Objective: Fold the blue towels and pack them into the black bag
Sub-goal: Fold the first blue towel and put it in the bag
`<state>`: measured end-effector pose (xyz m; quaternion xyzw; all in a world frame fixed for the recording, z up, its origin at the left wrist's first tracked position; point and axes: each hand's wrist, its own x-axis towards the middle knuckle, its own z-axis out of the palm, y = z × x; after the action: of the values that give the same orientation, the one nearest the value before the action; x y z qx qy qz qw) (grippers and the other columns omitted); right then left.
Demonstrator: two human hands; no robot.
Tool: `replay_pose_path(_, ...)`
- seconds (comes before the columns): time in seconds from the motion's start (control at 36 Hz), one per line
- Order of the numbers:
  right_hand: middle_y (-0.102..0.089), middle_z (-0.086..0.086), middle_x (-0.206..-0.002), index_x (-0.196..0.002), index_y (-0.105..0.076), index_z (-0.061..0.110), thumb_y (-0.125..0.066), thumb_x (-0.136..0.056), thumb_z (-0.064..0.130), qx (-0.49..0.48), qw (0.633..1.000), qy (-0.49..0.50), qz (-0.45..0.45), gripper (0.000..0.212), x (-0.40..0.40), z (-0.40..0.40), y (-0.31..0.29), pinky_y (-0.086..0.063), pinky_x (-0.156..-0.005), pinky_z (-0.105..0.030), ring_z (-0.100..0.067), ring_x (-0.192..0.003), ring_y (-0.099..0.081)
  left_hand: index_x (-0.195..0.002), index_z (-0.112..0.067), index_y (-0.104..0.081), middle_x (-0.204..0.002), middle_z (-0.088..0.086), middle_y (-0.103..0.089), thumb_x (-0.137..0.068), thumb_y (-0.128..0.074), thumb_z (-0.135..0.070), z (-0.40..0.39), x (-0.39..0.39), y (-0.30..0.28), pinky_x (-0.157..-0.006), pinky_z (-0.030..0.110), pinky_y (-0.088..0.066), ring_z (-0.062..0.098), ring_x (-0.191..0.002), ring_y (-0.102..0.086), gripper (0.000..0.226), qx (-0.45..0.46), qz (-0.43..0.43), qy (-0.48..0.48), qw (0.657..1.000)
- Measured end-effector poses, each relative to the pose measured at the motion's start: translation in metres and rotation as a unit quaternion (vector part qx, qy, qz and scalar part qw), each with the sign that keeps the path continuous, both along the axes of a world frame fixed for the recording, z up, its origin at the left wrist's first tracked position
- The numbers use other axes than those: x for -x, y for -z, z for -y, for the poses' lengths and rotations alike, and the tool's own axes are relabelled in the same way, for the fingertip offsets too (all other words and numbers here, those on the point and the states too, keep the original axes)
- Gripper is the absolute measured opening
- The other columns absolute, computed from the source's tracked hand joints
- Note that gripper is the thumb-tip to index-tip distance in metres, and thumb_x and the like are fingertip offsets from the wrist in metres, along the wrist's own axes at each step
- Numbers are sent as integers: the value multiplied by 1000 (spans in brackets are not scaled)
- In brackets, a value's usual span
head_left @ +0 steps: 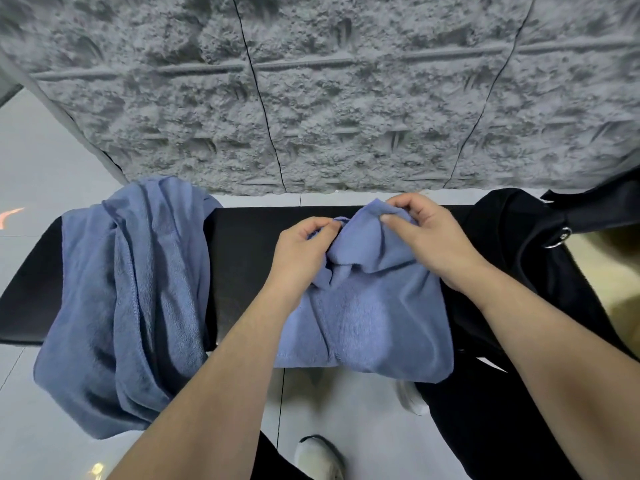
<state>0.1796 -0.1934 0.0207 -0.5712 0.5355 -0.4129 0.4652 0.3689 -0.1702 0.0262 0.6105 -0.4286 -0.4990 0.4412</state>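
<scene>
Near the worktop's (pixel 242 244) middle, both hands pinched the small blue towel's (pixel 363 317) far edge: left hand (pixel 301 251), right hand (pixel 426 237). Folding looked barely begun; next, square those corners. Unfolded towels (pixel 131 289) draped left, black bag (pixel 519 237) waited right.

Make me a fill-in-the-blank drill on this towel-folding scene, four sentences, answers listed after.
1. Both hands, left hand and right hand, pinch the far edge of the ____ towel.
2. The unfolded towels lie draped over the bench's ____ end.
3. The bag at the right is ____ in colour.
4. The bench stands before a rough ____ wall.

Answers: blue; left; black; grey
</scene>
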Motion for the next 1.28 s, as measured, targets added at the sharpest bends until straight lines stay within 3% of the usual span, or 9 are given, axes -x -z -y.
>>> replay_pose_path(0.14,-67,12,-86,-92,-66,22,-69,-92,22,-22,989,-135,-50,2,-7,-10,-2,-47,-81,-22,-1,-83,-58,-81,-24,-75,-77,-6,-73,-92,-60,-24,-4,1,-7,-49,23,-46,15,-61,-65,19,-48,27,8,998)
replay_pose_path(0.28,-64,15,-78,-84,-69,21,-64,-95,26,-26,989,-143,-29,13,-17,-12,-5,-44,-77,-14,3,-78,-55,-84,-25,-74,-68,3,-67,-94,-55,-27,-5,3,-12,-43,24,-34,30,-42,-58,21,-77,18,38,996)
replay_pose_path(0.44,-71,1,-91,-92,-66,21,-67,-93,22,-29,995,-93,-38,2,-16,-11,-3,-50,-86,-21,-1,-86,-63,-91,-19,-74,-63,-6,-61,-94,-60,-29,-7,3,-12,-38,16,-32,13,-53,-54,18,-65,35,65,995)
replay_pose_path(0.58,-71,0,-74,-90,-64,19,-72,-89,16,-21,998,-63,2,9,-17,-12,-5,-52,-79,-22,-7,-77,-65,-86,-20,-74,-78,-13,-69,-94,-62,-24,-6,4,-12,-55,12,-43,0,-70,-60,16,-35,20,74,996)
replay_pose_path(0.72,-69,8,-87,-88,-65,21,-71,-86,2,13,997,-59,37,20,-19,-13,-11,-51,-79,-18,-5,-86,-65,-85,-20,-72,-62,-18,-62,-96,-60,-24,-8,3,-11,-40,7,-32,-4,-49,-51,17,-43,27,68,996)
replay_pose_path(0.92,-74,5,-100,-96,-70,29,-67,-87,0,-20,996,-80,29,31,-21,-15,-11,-54,-90,-26,-9,-99,-69,-92,-17,-75,-94,0,-75,-95,-63,-25,-6,2,-10,-74,22,-51,8,-86,-67,15,-39,-9,58,998)
replay_pose_path(1.06,-75,8,-103,-101,-75,23,-66,-93,12,-38,995,-76,46,16,-22,-17,-13,-52,-93,-23,-4,-103,-68,-89,-20,-74,-81,-11,-72,-95,-62,-27,-7,2,-11,-51,10,-42,-1,-70,-63,16,-42,9,62,997)
replay_pose_path(1.17,-73,9,-90,-103,-68,31,-65,-91,4,-10,997,-71,30,29,-22,-13,-10,-50,-82,-16,-3,-87,-67,-88,-20,-74,-76,-16,-69,-95,-63,-28,-6,2,-9,-46,7,-37,-5,-63,-58,16,-33,29,74,996)
replay_pose_path(1.28,-68,7,-76,-115,-58,38,-73,-87,12,1,998,-64,-27,41,-20,-9,-7,-45,-71,-10,1,-65,-59,-86,-26,-74,-86,-13,-72,-94,-65,-27,-4,1,-7,-67,10,-47,-3,-79,-63,12,-14,41,90,995)
